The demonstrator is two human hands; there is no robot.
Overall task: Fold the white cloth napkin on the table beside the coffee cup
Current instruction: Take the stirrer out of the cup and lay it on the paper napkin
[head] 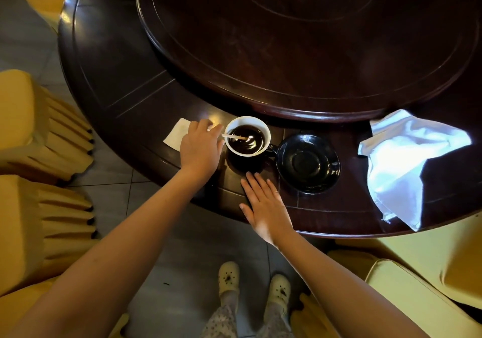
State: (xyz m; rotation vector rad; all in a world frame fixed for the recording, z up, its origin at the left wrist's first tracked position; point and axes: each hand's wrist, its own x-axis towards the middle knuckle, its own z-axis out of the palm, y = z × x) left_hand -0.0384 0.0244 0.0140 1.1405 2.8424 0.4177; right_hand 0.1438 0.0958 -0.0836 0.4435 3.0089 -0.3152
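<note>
A white cloth napkin (407, 162) lies crumpled and partly unfolded at the right edge of the dark round table (125, 87). To its left stands a black cup (247, 139) with a white inside, full of dark coffee. A thin wooden stirrer (234, 136) rests in the cup, and my left hand (200, 149) pinches its end at the cup's left rim. My right hand (266, 204) lies flat and open on the table in front of the cup, holding nothing. Both hands are well left of the napkin.
An empty black saucer (309, 164) sits between the cup and the cloth napkin. A small white paper napkin (177, 134) lies under my left hand. A raised turntable (313, 37) fills the table's middle. Yellow-covered chairs (39, 128) stand on both sides.
</note>
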